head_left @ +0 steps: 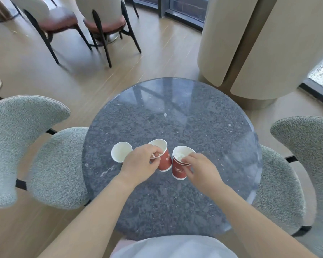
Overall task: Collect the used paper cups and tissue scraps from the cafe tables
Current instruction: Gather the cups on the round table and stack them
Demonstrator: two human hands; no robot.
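Note:
Three red paper cups with white insides stand on the round dark stone table (175,112). My left hand (138,164) pinches the rim of the middle cup (165,161), which tilts away from me. My right hand (199,169) pinches the near rim of the right cup (178,169); white tissue (181,155) lies inside it. The left cup (120,151) stands untouched just left of my left hand. A tiny white scrap (165,114) lies near the table's middle, and another (229,125) towards the right edge.
Grey-green upholstered chairs flank the table: one on the left (35,146), one on the right (296,164). Two dark-legged chairs (101,21) stand on the wooden floor behind. A large beige column (259,43) rises at the back right.

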